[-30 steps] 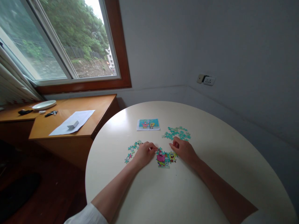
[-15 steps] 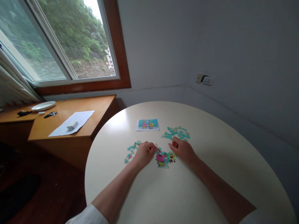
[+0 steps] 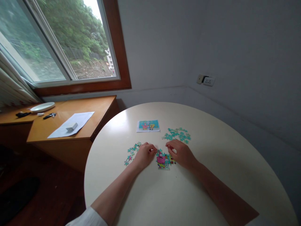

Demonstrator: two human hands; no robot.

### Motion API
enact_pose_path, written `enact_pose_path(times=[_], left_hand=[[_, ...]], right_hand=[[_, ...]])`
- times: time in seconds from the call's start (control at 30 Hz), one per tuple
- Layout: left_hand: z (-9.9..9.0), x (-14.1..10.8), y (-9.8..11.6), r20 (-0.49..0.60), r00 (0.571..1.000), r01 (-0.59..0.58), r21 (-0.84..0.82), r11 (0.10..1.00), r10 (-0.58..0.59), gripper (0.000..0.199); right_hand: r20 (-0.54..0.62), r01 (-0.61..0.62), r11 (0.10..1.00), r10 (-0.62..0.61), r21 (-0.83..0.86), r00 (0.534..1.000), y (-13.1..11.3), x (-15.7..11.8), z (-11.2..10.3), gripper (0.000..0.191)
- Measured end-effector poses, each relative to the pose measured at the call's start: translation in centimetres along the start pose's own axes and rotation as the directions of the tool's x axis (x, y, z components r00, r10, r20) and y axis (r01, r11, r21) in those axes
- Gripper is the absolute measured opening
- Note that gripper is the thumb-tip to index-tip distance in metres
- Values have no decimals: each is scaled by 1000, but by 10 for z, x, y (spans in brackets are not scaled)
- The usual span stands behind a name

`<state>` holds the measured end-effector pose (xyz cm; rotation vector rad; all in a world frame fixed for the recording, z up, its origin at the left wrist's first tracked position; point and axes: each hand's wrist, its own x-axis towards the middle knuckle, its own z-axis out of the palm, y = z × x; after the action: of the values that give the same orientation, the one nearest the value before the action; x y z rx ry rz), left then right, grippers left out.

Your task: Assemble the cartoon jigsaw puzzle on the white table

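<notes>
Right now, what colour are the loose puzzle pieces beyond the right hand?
The loose pieces are mostly turquoise; head view.

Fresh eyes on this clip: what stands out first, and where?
The bright, partly joined puzzle stands out first, lying on the round white table between the left hand and the right hand. Beyond it lies a colourful picture card, with loose turquoise pieces to its right.
</notes>
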<state>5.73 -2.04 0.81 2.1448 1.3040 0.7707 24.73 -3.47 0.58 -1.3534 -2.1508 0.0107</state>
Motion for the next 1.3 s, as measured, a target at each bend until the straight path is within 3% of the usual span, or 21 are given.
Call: enact_pose_path(times=[0.1, 0.33, 0.8, 1.3], left_hand=[[1, 0, -2, -23, 1000, -20, -1, 1000, 20, 13], [1, 1, -3, 8, 994, -106, 34, 994, 106, 12], [3, 2, -6, 20, 987, -160, 39, 986, 160, 16], [4, 1, -5, 12, 994, -112, 47, 993, 112, 15]], right_hand=[[57, 121, 992, -122, 17, 991, -7, -1, 0, 19], [171, 141, 990, -143, 25, 975, -12, -3, 1, 22], [180, 150, 988, -155, 43, 971, -10, -3, 4, 24], [189, 148, 989, -145, -6, 971, -12, -2, 4, 22]])
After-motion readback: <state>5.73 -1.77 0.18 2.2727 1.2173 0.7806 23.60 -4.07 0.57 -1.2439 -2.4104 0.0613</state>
